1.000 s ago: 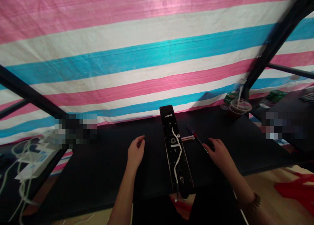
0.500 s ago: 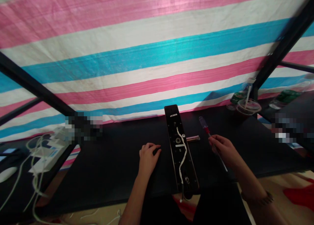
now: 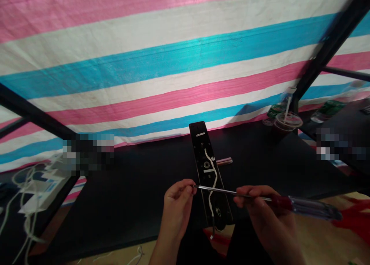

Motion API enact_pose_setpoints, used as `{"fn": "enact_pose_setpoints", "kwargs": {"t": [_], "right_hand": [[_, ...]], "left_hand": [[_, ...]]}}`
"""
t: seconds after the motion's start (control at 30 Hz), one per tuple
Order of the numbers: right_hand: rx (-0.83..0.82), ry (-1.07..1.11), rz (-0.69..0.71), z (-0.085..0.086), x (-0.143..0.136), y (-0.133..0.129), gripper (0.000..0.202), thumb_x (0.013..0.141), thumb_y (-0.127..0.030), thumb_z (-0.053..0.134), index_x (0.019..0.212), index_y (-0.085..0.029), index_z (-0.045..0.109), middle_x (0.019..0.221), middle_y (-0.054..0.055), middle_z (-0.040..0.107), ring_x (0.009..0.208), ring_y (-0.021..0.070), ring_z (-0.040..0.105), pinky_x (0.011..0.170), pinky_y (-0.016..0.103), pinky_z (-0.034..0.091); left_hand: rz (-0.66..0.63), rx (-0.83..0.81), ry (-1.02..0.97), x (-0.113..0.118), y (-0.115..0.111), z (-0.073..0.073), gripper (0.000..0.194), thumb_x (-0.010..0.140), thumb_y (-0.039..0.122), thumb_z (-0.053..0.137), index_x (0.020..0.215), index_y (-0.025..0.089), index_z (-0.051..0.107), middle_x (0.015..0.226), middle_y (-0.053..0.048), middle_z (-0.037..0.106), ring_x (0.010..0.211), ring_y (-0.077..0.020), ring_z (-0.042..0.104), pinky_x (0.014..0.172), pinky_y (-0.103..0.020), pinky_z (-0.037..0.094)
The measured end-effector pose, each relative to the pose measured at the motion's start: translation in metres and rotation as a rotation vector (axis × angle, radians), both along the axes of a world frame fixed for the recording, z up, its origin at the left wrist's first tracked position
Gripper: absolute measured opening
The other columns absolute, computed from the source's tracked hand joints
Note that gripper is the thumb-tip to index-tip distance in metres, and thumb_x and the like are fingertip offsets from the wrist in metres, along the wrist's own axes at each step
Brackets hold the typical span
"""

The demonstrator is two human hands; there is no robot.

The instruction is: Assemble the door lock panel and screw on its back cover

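Observation:
A screwdriver [image 3: 310, 208] with a clear and red handle lies across my right hand [image 3: 264, 209], whose fingers are closed around its metal shaft. Its handle points to the right and its tip to the left. At that tip, the thumb and fingers of my left hand [image 3: 179, 197] are pinched together; whatever small piece they hold is too small to make out. Beneath the shaft is a long black panel [image 3: 198, 145], with a white cable [image 3: 215, 176] running along it and hanging past the table's front edge.
Thin pinkish sticks or a small packet [image 3: 224, 161] lie right of the panel on the black table [image 3: 130, 191]. A lidded cup with a straw [image 3: 288, 121] and a bottle [image 3: 274, 110] stand back right. White cables [image 3: 31, 203] tangle at left. A striped sheet [image 3: 173, 64] hangs behind.
The screwdriver has been lifted off the table side and swung round, its handle now to the right. My left hand has risen from the table and closed at the tip.

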State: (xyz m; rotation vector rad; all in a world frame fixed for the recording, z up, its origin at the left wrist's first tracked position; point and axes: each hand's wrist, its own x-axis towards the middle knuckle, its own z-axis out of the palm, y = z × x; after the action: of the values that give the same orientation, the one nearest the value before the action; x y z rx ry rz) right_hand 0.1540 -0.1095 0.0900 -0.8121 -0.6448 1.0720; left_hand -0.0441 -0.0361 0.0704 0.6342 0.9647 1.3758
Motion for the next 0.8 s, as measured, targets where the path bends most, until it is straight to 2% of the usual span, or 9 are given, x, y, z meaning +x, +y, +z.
{"fn": "enact_pose_setpoints", "kwargs": {"t": [0.1, 0.27, 0.5, 0.7, 0.8], "right_hand": [[0.029, -0.092, 0.036, 0.007, -0.006, -0.003, 0.005, 0.090, -0.025, 0.074, 0.095, -0.027, 0.077, 0.099, 0.004, 0.080, 0.081, 0.0173, 0.079, 0.078, 0.025, 0.065], [0.073, -0.177, 0.022, 0.007, -0.008, -0.009, 0.008, 0.093, -0.023, 0.070, 0.097, -0.027, 0.076, 0.101, 0.004, 0.079, 0.081, 0.0172, 0.079, 0.079, 0.025, 0.065], [0.128, -0.292, 0.037, 0.009, -0.002, -0.013, 0.011, 0.093, -0.019, 0.068, 0.098, -0.027, 0.075, 0.100, 0.005, 0.079, 0.080, 0.0193, 0.079, 0.074, 0.027, 0.066], [0.179, -0.440, 0.014, 0.025, -0.010, -0.019, 0.010, 0.090, -0.023, 0.073, 0.096, -0.029, 0.079, 0.095, 0.007, 0.081, 0.081, 0.0235, 0.080, 0.073, 0.033, 0.067], [0.139, -0.388, -0.052, 0.032, -0.022, -0.022, 0.006, 0.090, -0.030, 0.075, 0.093, -0.030, 0.080, 0.093, 0.007, 0.081, 0.078, 0.0231, 0.079, 0.070, 0.033, 0.067]], "left_hand": [[0.080, -0.070, -0.093, 0.006, -0.010, 0.012, 0.035, 0.046, 0.034, 0.101, 0.069, 0.017, 0.080, 0.075, -0.006, 0.076, 0.066, -0.0114, 0.067, 0.065, -0.021, 0.058], [0.120, -0.111, -0.211, 0.012, -0.013, 0.019, 0.037, 0.042, 0.031, 0.102, 0.065, 0.016, 0.079, 0.070, -0.004, 0.075, 0.062, -0.0085, 0.066, 0.062, -0.016, 0.057], [0.050, -0.194, -0.497, 0.028, -0.019, 0.023, 0.031, 0.051, 0.026, 0.101, 0.072, 0.017, 0.079, 0.068, -0.001, 0.070, 0.062, -0.0091, 0.064, 0.057, -0.017, 0.055], [-0.010, -0.312, -0.656, 0.034, -0.024, 0.023, 0.032, 0.053, 0.020, 0.099, 0.076, 0.019, 0.078, 0.076, -0.001, 0.067, 0.068, -0.0090, 0.062, 0.057, -0.017, 0.052], [-0.072, -0.312, -0.722, 0.032, -0.025, 0.023, 0.022, 0.063, 0.020, 0.094, 0.079, 0.021, 0.078, 0.079, 0.000, 0.064, 0.069, -0.0076, 0.060, 0.060, -0.016, 0.051]]}}
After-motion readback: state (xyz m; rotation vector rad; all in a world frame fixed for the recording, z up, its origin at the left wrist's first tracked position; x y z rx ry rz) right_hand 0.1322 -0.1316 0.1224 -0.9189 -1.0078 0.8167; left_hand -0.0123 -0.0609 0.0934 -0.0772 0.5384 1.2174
